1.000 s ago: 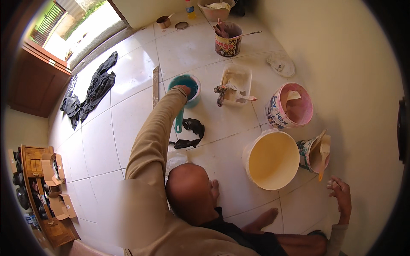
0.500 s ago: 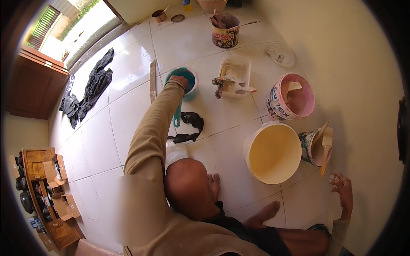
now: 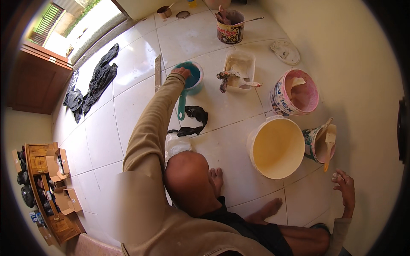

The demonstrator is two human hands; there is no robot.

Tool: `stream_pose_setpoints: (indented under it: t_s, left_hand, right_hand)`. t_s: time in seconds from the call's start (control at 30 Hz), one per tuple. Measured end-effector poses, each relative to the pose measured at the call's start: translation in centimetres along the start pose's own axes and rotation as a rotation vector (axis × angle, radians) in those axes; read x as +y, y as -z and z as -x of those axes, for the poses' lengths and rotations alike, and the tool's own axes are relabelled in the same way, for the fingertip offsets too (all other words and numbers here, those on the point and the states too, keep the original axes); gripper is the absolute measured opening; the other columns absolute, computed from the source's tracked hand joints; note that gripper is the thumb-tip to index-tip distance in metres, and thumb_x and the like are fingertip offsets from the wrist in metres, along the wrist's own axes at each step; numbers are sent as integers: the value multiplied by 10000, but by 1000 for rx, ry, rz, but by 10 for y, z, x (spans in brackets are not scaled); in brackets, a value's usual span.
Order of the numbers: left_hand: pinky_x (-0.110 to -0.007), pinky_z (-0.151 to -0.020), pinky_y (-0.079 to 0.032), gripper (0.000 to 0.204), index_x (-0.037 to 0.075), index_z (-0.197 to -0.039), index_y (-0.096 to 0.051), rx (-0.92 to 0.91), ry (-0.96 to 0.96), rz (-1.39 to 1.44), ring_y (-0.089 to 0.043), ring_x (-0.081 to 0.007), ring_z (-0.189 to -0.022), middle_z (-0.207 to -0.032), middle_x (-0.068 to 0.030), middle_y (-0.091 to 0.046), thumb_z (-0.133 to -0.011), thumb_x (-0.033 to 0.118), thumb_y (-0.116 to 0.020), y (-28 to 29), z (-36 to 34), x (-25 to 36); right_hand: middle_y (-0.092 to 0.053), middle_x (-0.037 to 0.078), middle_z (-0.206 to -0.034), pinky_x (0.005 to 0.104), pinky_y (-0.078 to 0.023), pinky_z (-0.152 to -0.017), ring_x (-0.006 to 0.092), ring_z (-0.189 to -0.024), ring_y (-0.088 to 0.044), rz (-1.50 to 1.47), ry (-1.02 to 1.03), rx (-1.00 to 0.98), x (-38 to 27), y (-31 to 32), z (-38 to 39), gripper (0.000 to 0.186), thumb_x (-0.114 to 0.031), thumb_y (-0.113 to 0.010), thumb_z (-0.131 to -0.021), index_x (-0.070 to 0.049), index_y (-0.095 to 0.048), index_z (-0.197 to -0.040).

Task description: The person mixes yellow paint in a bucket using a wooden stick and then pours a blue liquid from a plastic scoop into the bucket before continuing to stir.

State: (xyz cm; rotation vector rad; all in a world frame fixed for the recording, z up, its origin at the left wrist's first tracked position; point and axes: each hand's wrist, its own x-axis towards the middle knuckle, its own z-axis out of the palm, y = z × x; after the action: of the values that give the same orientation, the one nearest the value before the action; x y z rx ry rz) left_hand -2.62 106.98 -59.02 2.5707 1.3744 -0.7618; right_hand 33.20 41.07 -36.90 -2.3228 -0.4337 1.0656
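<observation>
My left hand is at the left rim of a teal dipper with blue inside, its curled fingers over the bowl; anything between them is hidden. The dipper's long teal handle points back toward me. My right hand hangs by the wall at the right, empty, with pale-smeared fingers loosely apart. Nearest to it is a small green paint can, with a wide paintbrush propped at its mouth. Beside the can stands a large cream bucket.
Past the dipper lies a rectangular plastic tub with paint-stained brushes. A pink-stained bucket and a patterned pail stand near the wall. A flat metal strip and black plastic sheets lie on the white tiles.
My left hand has shifted from inside the dipper's bowl toward its left rim. The whole view has moved slightly; my right hand hangs as before.
</observation>
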Motion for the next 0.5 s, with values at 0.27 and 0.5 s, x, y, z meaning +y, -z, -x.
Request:
stream_pose_setpoints:
  t_s: [0.27, 0.5]
  left_hand:
    - [-425, -936, -445, 243, 168, -1102, -640, 291, 7, 113, -584, -267, -1140, -1174, -70, -629, -898, 175, -507, -30, 6, -9]
    - [-426, -1082, -287, 249, 155, -1085, -639, 81, -148, -230, -597, -250, -1119, -1131, -98, -655, -921, 202, -458, -25, 7, 9]
  right_hand:
    - [-598, 135, -1137, 276, -493, -723, 187, -972, -615, 44, 34, -2, -15, -8, 4, 626, -406, -559, -901, 63, -482, -1308]
    - [-608, 141, -1123, 277, -497, -727, 188, -971, -620, 69, 52, 25, -10, 0, 10, 603, -395, -547, -907, 56, -493, -1303]
